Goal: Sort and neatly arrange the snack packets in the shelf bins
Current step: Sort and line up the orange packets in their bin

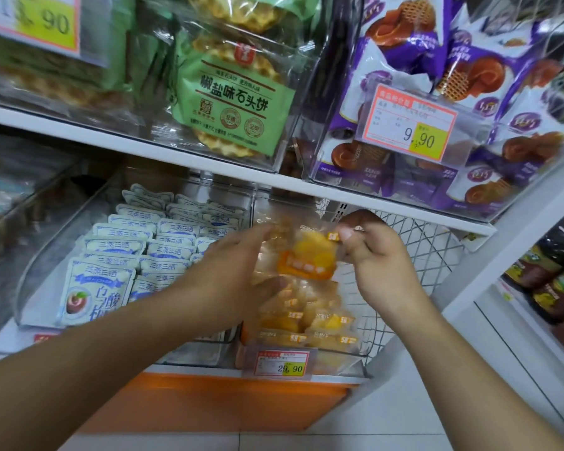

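A clear packet with a yellow-orange snack point(308, 255) is held up over the right-hand clear bin point(355, 359) on the lower shelf. My left hand point(238, 271) grips its left side, fingers behind and thumb below. My right hand point(368, 252) pinches its top right corner. More yellow packets point(310, 320) lie piled in that bin beneath it. The neighbouring clear bin point(30, 288) to the left holds several rows of pale blue-white packets point(124, 252) standing upright.
On the shelf above stand a bin of green waffle-biscuit packs point(232, 102) and a bin of purple packets point(437, 92) with a 9.90 tag. A white wire mesh panel point(417, 255) stands right of the yellow bin. A 29.90 tag point(282, 362) hangs on its front.
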A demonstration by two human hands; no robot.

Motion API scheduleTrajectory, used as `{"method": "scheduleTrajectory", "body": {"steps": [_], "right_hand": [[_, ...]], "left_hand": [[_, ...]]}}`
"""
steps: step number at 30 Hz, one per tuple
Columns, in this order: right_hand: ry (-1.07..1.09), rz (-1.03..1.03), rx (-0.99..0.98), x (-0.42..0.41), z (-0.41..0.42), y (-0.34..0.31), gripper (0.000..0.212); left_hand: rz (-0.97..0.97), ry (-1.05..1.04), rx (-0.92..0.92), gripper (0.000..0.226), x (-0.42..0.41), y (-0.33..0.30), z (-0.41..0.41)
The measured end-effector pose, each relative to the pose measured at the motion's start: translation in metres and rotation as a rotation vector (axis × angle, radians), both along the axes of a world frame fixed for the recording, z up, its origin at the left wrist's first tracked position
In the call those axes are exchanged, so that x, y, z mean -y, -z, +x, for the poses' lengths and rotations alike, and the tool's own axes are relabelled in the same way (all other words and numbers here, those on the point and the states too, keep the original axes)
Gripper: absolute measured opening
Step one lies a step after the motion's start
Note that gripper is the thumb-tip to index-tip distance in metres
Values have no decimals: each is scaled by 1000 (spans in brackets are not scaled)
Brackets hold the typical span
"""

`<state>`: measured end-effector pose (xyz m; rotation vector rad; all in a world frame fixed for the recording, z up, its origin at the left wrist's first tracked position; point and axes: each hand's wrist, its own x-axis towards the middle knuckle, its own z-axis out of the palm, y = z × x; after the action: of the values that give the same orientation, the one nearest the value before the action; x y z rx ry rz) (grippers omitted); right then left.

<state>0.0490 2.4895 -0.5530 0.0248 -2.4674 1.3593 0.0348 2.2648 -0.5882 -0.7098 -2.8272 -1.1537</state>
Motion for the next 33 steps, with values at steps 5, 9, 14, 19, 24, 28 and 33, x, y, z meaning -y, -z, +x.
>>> {"method": "scheduleTrajectory", "body": {"steps": [5, 9, 14, 19, 24, 28, 33], "right_hand": [[-178, -30, 17, -1, 50, -8, 17], [-138, 174, -18, -11, 60, -8, 36], [-8, 100, -96, -26, 57, -1, 34], [32, -18, -195, -34, 55, -2, 32], [-72, 347, 30, -43, 51, 16, 32], [-156, 663, 156, -46, 49, 26, 19], [-159, 752, 123, -45, 44, 26, 15]], "left_hand": [[173, -11, -25, 6, -19, -13, 13], [166, 37, -59, 3, -25, -18, 27], [-27, 76, -160, 19, -13, -10, 30], [-203, 189, -172, 46, 5, 7, 17], [-334, 256, -299, 18, 5, 15, 9], [-316, 238, -298, 14, 5, 14, 7], [-298, 239, -284, 23, 9, 16, 4]]}}
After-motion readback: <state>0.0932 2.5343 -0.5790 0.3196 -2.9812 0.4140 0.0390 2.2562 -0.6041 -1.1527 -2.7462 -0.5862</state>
